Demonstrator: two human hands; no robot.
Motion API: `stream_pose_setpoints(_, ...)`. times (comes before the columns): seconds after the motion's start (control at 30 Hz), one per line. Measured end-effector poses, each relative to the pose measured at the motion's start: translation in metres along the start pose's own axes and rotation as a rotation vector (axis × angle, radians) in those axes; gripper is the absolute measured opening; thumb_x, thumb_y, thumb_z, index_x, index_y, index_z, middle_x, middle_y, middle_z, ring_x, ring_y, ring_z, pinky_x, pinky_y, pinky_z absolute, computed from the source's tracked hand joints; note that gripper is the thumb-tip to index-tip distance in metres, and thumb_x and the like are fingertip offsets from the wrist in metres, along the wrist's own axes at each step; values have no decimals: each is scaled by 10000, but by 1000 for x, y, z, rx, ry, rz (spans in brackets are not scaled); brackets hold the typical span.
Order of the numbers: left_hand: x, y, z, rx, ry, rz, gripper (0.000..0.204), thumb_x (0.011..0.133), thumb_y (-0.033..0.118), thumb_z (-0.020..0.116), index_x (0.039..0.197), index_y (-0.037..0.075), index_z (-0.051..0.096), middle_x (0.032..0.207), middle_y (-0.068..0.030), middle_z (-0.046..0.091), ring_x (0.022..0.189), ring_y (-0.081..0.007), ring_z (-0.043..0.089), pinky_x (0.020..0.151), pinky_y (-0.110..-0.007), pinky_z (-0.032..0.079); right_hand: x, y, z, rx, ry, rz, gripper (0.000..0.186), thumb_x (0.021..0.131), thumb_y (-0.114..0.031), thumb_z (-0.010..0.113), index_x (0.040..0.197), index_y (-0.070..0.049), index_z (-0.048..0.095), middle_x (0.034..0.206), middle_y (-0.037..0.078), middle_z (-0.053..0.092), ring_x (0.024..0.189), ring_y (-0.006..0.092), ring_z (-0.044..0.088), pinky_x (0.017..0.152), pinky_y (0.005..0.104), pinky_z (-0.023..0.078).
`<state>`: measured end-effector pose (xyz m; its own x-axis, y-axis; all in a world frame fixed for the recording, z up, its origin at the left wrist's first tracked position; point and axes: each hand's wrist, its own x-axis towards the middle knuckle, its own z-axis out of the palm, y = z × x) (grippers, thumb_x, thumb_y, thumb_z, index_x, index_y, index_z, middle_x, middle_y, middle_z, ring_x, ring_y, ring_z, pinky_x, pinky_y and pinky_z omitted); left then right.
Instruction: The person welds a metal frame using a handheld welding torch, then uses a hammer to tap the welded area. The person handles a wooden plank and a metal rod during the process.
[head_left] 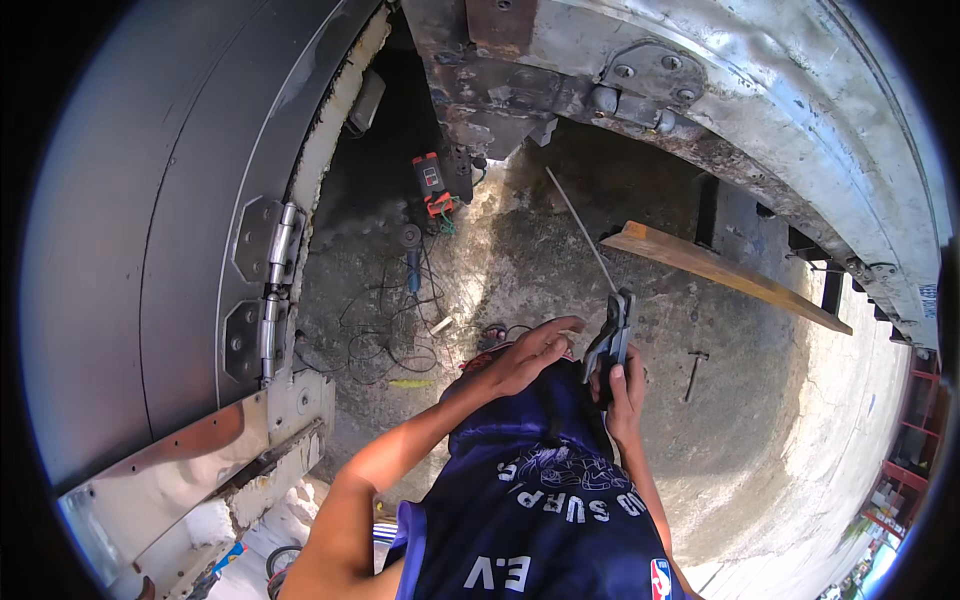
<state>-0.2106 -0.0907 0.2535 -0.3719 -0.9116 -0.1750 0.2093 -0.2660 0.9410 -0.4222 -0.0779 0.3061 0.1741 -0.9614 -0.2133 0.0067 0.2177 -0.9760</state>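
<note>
My right hand (625, 392) grips a dark welding electrode holder (611, 338), and a thin welding rod (580, 225) sticks up and to the left from its jaws. My left hand (535, 352) is just left of the holder, fingers curled over the chest of my dark blue jersey (540, 500). Both forearms come up from the lower edge. The rod tip points toward the rusty metal frame (500, 90) above.
A dark vehicle door with a silver hinge (275, 290) stands at left. On the concrete ground lie an angle grinder (411, 255), tangled cables (385, 340), a red device (432, 180), a hammer (693, 372) and a wooden plank (720, 270). Metal bodywork (780, 90) arches overhead.
</note>
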Motion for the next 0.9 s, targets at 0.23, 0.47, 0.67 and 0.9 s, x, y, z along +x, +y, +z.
stream_pose_setpoints(0.23,-13,63,-36,-31,-418,102,769,1066,536,503,1548,-43,354,1516,-157,472,1299,-226,522,1087,-364,424,-18,-30,75,-48,80,-81,605,1094,-405,469,1473,64,430,826,27,500,670,97,464,609,254,364)
stream_pose_setpoints(0.47,-30,87,-50,-169,-202,79,644,1136,451,333,1526,-56,401,1518,-169,484,1459,-244,398,1233,-374,237,2,-47,98,-241,63,-32,539,1046,-268,579,1480,38,491,1440,218,592,1263,342,614,1070,428,453)
stream_pose_setpoints(0.67,-28,68,-60,-375,-59,16,788,1108,589,164,1482,-36,464,1453,-146,568,1358,-236,525,1169,-381,373,9,-31,125,-377,49,-76,440,1005,-217,624,1371,13,541,1341,243,582,1274,418,552,1089,442,418)
stream_pose_setpoints(0.9,-41,48,-55,-608,45,-97,841,1091,633,152,1459,-43,491,1433,-147,590,1333,-259,539,1178,-384,344,19,-13,138,-458,64,-193,462,998,-206,599,1385,33,516,1322,273,580,1227,439,569,1045,464,432)
